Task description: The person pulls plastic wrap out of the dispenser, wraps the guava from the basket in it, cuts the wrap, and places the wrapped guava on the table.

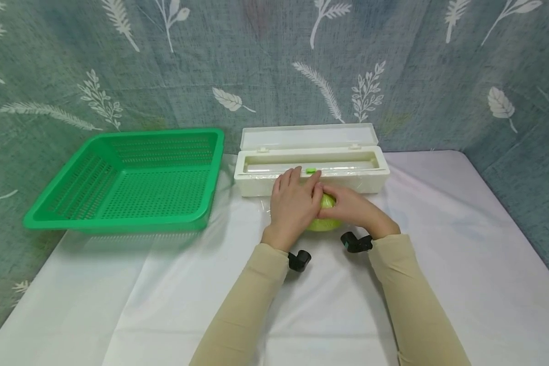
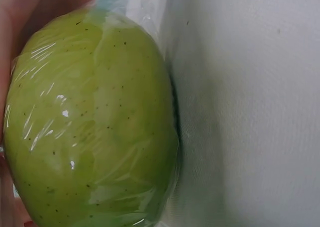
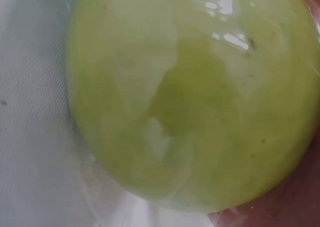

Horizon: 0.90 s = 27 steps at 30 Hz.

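A yellow-green fruit [image 1: 328, 224] with dark specks rests on the white cloth, wrapped in clear cling film [image 2: 120, 137]. The film shines and creases over its skin in both wrist views. My left hand [image 1: 293, 206] lies over the fruit's left side and top, fingers stretched forward, partly covering it. From the right, my right hand [image 1: 349, 206] holds the fruit with thumb and fingers bent around its upper side. Just behind the hands stands a white cling film box [image 1: 265, 186], its lid [image 1: 308, 136] raised and a small green slider [image 1: 310, 171] on its front edge.
To the left sits a green perforated plastic basket [image 1: 164, 190]. A white cloth [image 1: 187, 305] covers the table, and a grey-green leaf-patterned curtain [image 1: 274, 71] hangs behind it. Black wrist cameras [image 1: 299, 261] are strapped at both sleeves.
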Tool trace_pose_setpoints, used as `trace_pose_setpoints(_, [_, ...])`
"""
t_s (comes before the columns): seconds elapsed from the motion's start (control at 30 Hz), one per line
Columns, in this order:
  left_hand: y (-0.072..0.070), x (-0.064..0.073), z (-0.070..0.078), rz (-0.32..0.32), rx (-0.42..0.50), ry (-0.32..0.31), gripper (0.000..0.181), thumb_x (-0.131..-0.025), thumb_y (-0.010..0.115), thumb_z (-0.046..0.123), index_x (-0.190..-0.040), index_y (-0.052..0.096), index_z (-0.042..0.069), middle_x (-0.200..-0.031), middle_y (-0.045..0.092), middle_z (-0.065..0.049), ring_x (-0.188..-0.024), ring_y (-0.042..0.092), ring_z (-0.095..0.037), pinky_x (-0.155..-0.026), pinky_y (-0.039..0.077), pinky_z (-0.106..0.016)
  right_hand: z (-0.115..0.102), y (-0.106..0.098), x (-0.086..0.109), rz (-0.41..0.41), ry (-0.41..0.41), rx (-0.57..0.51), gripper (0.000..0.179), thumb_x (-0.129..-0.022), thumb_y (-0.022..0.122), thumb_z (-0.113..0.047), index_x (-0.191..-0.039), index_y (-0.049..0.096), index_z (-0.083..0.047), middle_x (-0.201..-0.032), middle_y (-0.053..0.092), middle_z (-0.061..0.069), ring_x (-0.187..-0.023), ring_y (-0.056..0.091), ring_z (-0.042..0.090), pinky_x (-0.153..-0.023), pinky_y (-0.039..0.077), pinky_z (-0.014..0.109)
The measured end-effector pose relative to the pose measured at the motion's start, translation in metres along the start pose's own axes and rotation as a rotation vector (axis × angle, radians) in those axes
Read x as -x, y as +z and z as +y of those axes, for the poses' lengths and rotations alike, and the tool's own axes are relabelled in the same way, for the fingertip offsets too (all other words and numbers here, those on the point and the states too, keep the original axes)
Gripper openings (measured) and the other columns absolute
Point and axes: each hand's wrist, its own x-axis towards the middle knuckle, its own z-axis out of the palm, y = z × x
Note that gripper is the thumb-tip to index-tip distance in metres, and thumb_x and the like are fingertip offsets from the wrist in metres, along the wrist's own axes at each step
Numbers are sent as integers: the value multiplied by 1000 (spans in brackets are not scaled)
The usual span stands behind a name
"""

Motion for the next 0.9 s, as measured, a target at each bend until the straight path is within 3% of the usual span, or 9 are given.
trace_pose_setpoints(0.23, [0,0,0,51,6,8,42,-93,28,40,-126,51,29,-130,44,-9,-121,35,-24,-101,21,-40,1,1,-1,-2,-6,-38,48,-74,68,-40,-117,53,-26,-119,53,-7,-102,50,12,-88,38,34])
trace_pose_setpoints(0.53, [0,-2,0,52,34,-16,44,-92,30,43,-126,52,27,-132,42,-10,-124,32,-25,-103,20,-39,-1,0,-1,13,-12,-12,41,-74,68,-41,-109,55,-26,-114,55,-7,-97,51,12,-85,39,34])
trace_pose_setpoints(0.7, [2,-1,-2,26,37,-28,46,-93,23,44,-128,49,29,-135,38,-10,-127,27,-27,-104,16,-40,-1,0,-1,11,-17,-4,47,-74,67,-37,-118,53,-25,-119,53,-5,-102,50,13,-88,38,34])
trace_pose_setpoints(0.9, [2,1,-7,-55,25,0,53,-93,9,48,-135,37,33,-141,28,-8,-131,17,-26,-104,10,-42,-3,1,-1,8,11,19,57,-74,67,-38,-126,48,-25,-123,50,-4,-104,49,15,-89,37,36])
